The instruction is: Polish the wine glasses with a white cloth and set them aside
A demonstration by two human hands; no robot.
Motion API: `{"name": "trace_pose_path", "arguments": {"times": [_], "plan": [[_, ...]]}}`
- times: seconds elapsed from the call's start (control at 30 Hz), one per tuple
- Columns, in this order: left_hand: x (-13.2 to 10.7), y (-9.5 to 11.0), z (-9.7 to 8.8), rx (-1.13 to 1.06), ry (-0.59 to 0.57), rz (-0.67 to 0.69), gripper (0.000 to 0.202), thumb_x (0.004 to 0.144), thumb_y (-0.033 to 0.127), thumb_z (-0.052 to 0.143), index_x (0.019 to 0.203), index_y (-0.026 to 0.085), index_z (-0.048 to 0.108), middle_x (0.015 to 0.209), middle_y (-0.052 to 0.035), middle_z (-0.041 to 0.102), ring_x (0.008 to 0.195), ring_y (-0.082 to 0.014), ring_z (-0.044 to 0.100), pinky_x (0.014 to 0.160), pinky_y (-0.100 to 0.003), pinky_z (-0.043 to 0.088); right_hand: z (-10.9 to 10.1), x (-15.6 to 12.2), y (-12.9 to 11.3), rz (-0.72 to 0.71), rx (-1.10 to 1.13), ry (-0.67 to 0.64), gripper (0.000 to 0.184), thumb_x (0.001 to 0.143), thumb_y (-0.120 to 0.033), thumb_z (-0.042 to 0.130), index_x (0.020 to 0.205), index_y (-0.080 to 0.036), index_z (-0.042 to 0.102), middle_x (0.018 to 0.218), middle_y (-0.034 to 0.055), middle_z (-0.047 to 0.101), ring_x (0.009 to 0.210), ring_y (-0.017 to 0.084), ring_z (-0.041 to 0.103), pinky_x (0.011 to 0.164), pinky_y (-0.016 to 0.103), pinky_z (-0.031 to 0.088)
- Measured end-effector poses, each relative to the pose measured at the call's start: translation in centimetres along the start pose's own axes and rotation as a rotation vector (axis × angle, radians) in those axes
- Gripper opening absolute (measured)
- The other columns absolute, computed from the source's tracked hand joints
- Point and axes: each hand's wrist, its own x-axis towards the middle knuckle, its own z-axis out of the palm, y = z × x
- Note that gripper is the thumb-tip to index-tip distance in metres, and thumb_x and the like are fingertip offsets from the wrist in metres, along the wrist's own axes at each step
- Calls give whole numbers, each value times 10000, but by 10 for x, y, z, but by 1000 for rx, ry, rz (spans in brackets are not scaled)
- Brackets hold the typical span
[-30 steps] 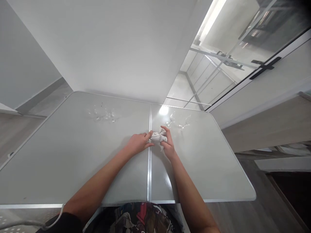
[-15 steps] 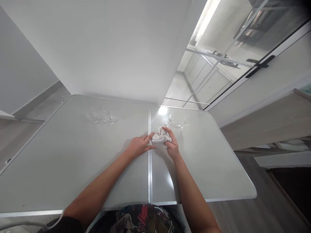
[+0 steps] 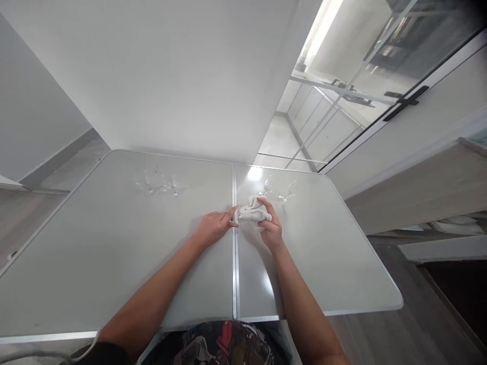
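Near the seam of the table, a clear drinking glass [image 3: 240, 216] lies tilted sideways between my hands; its exact shape is hard to make out. My left hand [image 3: 216, 226] pinches its left end between thumb and fingers. My right hand [image 3: 271, 229] is closed on a bunched white cloth [image 3: 254, 209], pressed against the right part of the glass and hiding it. It is unclear how far the cloth goes inside the glass.
Beyond my right hand are two clear glasses, a nearer glass [image 3: 283, 198] and another glass [image 3: 268, 183]. Several clear glasses [image 3: 163, 188] are at the back left. A metal-edged seam [image 3: 235, 274] splits the grey table [image 3: 114, 253]. A white wall panel [image 3: 182, 76] rises behind.
My left hand has moved slightly left, to the end of the glass, and its fingers have drawn closer together. My right hand and the cloth have shifted slightly right.
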Motion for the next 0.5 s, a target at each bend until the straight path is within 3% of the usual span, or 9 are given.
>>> {"name": "trace_pose_path", "arguments": {"times": [0.17,0.3,0.43,0.5], "plan": [[0,0,2,-34,37,-65,509,989,577,433,1272,225,668,801,-100,734,719,-210,647,722,-315,414,9,1,3,26,-83,-99,746,679,-141,562,1415,-261,574,1247,12,628,1169,260,532,1091,411,366],[0,5,6,-85,105,-174,490,946,632,481,951,207,723,748,-93,719,697,-209,628,710,-309,403,7,4,7,122,302,75,685,727,-186,586,1410,-236,570,1262,35,662,1178,268,584,1044,422,430],[1,5,6,-277,209,-312,488,938,648,478,859,203,662,705,-58,667,667,-177,584,670,-281,393,3,8,14,124,559,300,488,763,-234,587,1242,-210,675,1194,67,708,1143,285,636,991,456,493],[2,4,4,-486,258,-365,500,924,662,489,797,195,617,716,-39,641,645,-149,555,661,-266,408,8,7,16,152,594,363,392,774,-255,606,1150,-212,709,1128,70,728,1111,292,654,965,472,515]]}}
